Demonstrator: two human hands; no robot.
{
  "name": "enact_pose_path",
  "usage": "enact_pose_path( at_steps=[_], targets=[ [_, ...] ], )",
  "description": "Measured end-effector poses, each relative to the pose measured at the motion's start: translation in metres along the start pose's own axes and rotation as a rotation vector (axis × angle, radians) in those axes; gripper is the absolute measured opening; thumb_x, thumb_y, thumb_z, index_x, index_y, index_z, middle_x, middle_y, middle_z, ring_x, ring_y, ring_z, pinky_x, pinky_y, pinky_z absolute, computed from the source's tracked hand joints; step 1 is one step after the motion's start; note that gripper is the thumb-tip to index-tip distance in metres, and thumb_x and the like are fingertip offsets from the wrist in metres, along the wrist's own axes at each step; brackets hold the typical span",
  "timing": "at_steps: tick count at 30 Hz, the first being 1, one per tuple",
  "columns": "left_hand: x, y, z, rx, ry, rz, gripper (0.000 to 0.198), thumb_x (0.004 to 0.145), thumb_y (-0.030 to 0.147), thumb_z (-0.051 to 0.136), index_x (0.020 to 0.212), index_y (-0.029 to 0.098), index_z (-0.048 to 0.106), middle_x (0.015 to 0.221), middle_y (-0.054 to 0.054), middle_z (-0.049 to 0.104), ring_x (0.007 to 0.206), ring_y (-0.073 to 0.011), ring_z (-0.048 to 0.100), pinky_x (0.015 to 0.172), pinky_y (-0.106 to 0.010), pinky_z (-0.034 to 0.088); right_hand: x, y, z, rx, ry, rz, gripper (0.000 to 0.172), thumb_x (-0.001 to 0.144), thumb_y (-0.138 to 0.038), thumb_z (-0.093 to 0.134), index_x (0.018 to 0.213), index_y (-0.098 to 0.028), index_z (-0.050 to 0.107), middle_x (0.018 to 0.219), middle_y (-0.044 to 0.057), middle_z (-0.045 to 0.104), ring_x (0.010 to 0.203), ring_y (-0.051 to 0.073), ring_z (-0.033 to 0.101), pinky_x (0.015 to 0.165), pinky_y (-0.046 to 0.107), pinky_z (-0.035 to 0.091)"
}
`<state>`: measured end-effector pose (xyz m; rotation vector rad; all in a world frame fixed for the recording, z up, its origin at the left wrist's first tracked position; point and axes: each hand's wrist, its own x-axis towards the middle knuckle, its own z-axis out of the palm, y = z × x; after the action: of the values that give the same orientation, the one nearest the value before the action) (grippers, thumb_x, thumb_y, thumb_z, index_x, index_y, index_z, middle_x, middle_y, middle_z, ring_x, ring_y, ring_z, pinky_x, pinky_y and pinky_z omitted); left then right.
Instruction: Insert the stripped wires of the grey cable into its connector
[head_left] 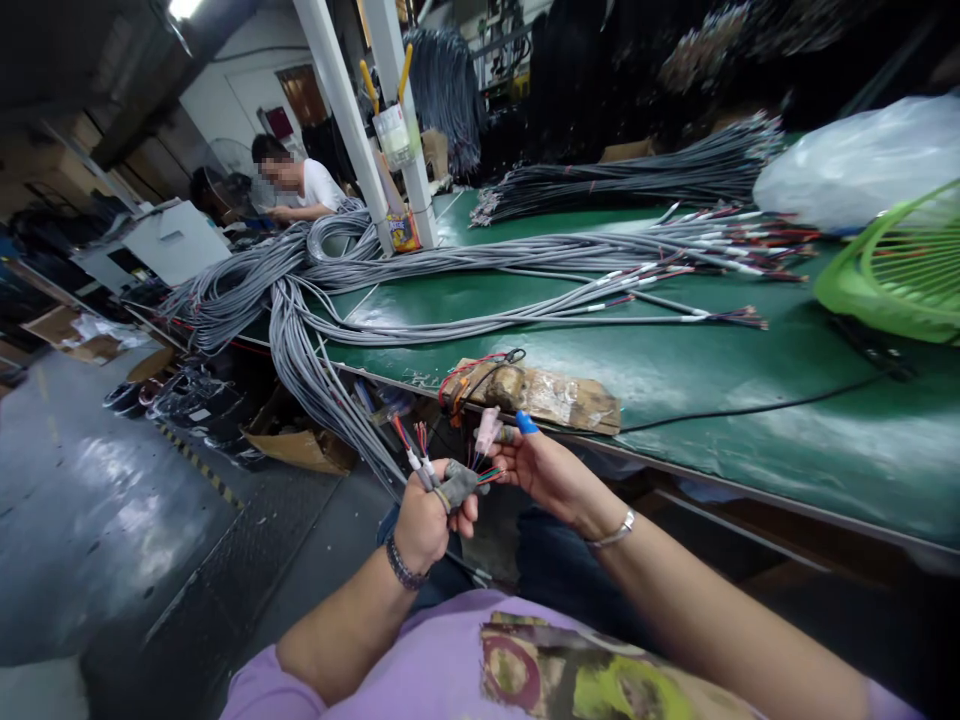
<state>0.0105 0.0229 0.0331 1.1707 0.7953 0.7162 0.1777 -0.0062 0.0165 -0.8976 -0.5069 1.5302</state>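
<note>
Head view shows the left hand (431,515) with fingers closed around grey cables (429,472), their coloured ends pointing to 11 o'clock, while coloured wires (491,476) extend toward 2 o'clock. Beside those wires' tips, the right hand (547,470) has curled fingers and a raised, blue-covered thumb; whether it pinches anything I cannot tell. At its 12 o'clock, a board (570,400) lies on the green worktop (720,400).

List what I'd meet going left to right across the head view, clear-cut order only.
Pale boxy unit, co-worker in a white top, left hand, right hand, green slatted item.
</note>
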Motion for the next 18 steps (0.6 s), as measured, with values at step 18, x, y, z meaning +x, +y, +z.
enact_pose_path(
  at_steps=[18],
  targets=[
    [-0.008, -0.005, -0.010, 0.011, -0.002, -0.024, 0.039, 0.071, 0.046, 0.068, 0.055, 0.013, 0.055, 0.044, -0.001, 0.056, 0.030, -0.0061, 0.045, 0.032, -0.016, 0.023, 0.074, -0.133, -0.051, -1.725, 0.230, -0.556, 0.031, 0.072, -0.009, 0.054, 0.096, -0.021, 0.070, 0.100, 0.007, 0.066, 0.085, 0.021, 0.057, 0.075, 0.030, 0.040]
  ],
)
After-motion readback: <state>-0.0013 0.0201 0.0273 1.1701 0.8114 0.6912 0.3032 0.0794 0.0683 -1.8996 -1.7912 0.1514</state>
